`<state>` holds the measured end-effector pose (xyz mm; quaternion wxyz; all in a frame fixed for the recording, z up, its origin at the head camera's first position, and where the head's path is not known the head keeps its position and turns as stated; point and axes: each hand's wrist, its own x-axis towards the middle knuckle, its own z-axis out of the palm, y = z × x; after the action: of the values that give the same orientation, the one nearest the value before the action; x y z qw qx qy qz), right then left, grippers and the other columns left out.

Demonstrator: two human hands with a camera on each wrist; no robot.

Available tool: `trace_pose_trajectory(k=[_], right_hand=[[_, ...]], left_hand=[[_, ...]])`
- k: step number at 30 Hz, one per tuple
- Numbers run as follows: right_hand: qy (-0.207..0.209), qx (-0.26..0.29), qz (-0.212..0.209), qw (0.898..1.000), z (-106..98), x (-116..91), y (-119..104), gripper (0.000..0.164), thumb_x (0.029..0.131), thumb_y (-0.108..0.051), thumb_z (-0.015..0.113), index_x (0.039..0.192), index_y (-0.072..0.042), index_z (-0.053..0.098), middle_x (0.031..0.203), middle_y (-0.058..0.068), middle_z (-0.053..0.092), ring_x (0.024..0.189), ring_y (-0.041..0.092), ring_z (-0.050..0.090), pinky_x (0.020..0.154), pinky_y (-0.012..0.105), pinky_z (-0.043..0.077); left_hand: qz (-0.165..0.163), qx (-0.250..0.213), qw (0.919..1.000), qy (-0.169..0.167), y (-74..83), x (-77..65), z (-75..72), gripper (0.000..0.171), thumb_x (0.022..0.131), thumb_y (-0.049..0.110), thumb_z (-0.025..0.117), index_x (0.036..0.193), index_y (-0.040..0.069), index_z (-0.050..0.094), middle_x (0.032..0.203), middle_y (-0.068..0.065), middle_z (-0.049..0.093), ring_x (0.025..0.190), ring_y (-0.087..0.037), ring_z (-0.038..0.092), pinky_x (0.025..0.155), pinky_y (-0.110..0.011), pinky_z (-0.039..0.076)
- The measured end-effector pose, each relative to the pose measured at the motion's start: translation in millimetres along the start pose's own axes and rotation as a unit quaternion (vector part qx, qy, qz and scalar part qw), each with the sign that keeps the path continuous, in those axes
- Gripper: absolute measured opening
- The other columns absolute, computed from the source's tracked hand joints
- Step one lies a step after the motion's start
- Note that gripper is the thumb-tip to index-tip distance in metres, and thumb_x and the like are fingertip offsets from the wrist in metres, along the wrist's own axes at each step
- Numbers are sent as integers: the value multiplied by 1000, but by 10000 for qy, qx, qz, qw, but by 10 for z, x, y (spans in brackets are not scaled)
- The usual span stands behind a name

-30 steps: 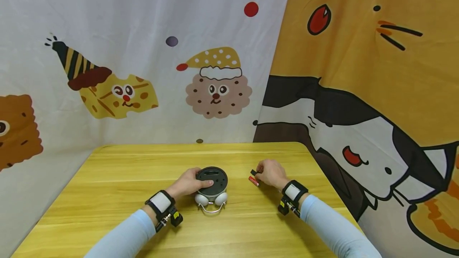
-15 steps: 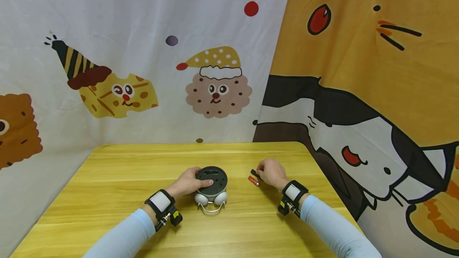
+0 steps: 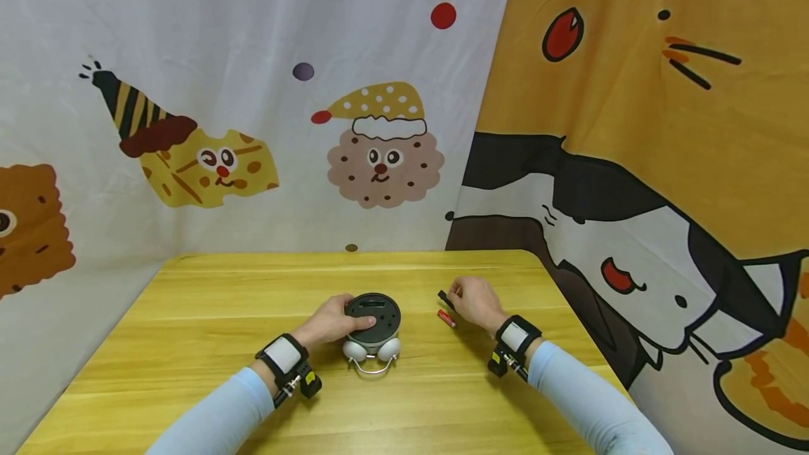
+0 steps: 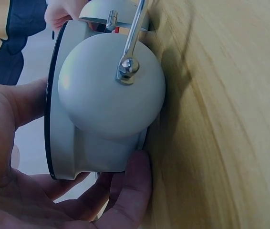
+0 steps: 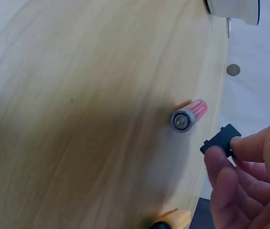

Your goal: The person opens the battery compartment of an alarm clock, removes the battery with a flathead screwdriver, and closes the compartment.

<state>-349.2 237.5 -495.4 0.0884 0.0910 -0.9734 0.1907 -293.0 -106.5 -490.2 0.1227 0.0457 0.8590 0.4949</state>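
A twin-bell alarm clock lies face down on the table, its black back up and its white bells and wire handle towards me. My left hand grips it from the left, thumb over the back, other fingers around the white side, as the left wrist view shows. In that view a bell fills the middle. My right hand pinches a small black battery cover with little tabs along one edge, between thumb and fingers. A red battery lies on the table just below that cover.
The yellow wood-grain table ends at a far edge against a printed cloth backdrop. Between the clock and the battery runs a stretch of bare wood. Both wrists carry black straps with small devices.
My right hand has lifted slightly and moved away from me, with the battery cover pinched in it, now farther from the battery. My left hand and the clock have stayed in place.
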Motion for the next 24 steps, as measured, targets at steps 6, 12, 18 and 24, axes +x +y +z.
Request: trace_pose_trajectory(k=[6, 12, 18, 24], right_hand=[[139, 191, -252, 9994, -18, 28, -52, 10, 100, -17, 84, 92, -14, 79, 81, 1, 80, 66, 11, 63, 60, 28, 48], [181, 281, -279, 9991, -58, 36, -130, 7, 97, -16, 87, 95, -15, 80, 84, 0, 81, 74, 12, 67, 66, 30, 51], [237, 368, -568, 9974, -115, 26, -259, 7, 97, -16, 87, 95, -16, 81, 86, 0, 82, 76, 12, 70, 73, 35, 57], [277, 316, -722, 9965, -115, 29, -340, 7, 97, -17, 87, 96, -16, 81, 86, -1, 82, 76, 11, 72, 74, 36, 61]], left_hand=[[34, -15, 10000, 0, -6, 8, 4, 71, 97, 36, 89, 149, -4, 63, 137, -21, 75, 118, -26, 72, 104, -46, 60], [61, -9, 10000, 28, -11, 28, 11, 70, 97, 36, 89, 147, -4, 64, 136, -21, 75, 119, -28, 73, 105, -46, 60], [96, -55, 9999, 9, -24, 21, 9, 65, 97, 34, 90, 143, -4, 66, 129, -19, 77, 112, -24, 73, 101, -44, 61], [73, -15, 10000, 46, -14, 14, 8, 67, 97, 33, 90, 145, -6, 65, 131, -20, 77, 113, -24, 73, 103, -46, 60]])
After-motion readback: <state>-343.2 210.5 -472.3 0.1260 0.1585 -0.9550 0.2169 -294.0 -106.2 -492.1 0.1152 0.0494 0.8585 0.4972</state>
